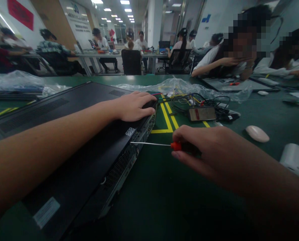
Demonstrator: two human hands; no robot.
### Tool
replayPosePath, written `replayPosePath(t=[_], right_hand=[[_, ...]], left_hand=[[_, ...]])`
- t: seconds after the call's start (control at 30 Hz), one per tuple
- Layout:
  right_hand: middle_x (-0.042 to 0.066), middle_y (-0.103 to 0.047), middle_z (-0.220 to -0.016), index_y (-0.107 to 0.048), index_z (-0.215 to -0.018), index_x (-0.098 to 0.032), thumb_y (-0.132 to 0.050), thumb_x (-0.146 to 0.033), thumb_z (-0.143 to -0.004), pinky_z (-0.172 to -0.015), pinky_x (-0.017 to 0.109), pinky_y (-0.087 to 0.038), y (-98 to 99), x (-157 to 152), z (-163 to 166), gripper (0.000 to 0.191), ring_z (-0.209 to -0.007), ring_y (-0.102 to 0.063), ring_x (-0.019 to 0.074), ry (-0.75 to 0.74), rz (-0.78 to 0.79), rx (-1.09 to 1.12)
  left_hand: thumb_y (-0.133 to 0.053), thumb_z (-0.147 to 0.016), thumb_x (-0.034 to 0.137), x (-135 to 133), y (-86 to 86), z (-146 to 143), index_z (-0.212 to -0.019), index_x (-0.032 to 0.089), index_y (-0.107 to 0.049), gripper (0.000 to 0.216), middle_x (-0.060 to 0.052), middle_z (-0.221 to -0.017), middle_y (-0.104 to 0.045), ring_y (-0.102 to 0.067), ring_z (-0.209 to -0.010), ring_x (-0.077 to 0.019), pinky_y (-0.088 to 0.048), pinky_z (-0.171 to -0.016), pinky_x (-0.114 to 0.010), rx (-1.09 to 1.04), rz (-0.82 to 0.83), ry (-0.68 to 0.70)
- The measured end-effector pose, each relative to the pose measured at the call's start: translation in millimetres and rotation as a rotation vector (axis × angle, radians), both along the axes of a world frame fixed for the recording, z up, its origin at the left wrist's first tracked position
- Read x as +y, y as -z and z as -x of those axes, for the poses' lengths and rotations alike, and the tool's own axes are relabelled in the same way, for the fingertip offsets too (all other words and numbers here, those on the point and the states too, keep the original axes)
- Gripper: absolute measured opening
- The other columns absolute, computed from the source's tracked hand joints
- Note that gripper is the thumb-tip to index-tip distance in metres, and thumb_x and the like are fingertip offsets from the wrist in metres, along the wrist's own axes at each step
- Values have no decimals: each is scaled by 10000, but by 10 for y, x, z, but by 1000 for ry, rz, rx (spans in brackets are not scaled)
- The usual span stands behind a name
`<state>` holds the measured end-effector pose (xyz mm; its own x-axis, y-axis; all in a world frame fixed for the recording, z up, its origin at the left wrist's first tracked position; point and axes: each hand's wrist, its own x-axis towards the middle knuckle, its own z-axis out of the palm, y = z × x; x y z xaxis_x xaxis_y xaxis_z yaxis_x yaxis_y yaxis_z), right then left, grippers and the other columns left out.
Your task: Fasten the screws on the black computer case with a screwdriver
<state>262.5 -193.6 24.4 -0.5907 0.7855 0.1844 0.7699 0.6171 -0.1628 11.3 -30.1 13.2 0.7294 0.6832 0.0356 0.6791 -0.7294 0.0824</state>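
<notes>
A black desktop computer case [96, 140] lies flat across the left of the table, its ported and vented back side facing right. My left hand [135, 106] rests on the case's top near the far right corner, fingers stretched out and touching the edge. In my right hand [202, 147] is a screwdriver [176, 146] with a red collar and a long thin shaft; my fingers are wrapped round its handle, which is mostly hidden. The shaft points left, its tip at the upper edge of the back side. A screw at the tip is too small to make out.
Beyond the case lie tangled cables [187, 100], a phone [202, 113] and clear plastic wrap [174, 83]. A pale computer mouse [257, 133] and a white block-shaped object [296, 160] are at the right. Yellow tape [166, 115] marks the green table [149, 207]. Other people sit across and behind.
</notes>
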Motion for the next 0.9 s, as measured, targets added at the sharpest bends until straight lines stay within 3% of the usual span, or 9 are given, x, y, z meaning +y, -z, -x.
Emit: replayPosePath(t=[0.37, 0.6, 0.9], right_hand=[[30, -776, -827, -703, -930, -245, -505, -365, -1127, -614, 336, -338, -1, 11, 18, 304, -664, -649, 202, -25, 52, 26], [24, -789, -879, -681, -1075, -241, -716, -311, -970, -596, 305, -376, 18, -11, 1, 131, -691, -693, 208, -14, 34, 36], [1, -751, -789, -644, -988, -259, -672, -241, -959, -546, 291, -309, 20, 8, 6, 45, -608, -656, 195, 1, -5, 36]], left_hand=[[-370, -1058, 629, 6, 10, 4, -1662, 166, -498, 772, -168, -1738, -525, -478, -1611, -338, -309, -1376, -477, -8, 1, -11], [-370, -1066, 625, 2, 5, 10, -1666, 194, -488, 749, -159, -1750, -521, -477, -1612, -344, -324, -1363, -504, -5, -6, -10], [-371, -1055, 628, 13, 15, 3, -1657, 149, -500, 780, -175, -1734, -531, -483, -1611, -335, -315, -1377, -476, -10, 0, -6]])
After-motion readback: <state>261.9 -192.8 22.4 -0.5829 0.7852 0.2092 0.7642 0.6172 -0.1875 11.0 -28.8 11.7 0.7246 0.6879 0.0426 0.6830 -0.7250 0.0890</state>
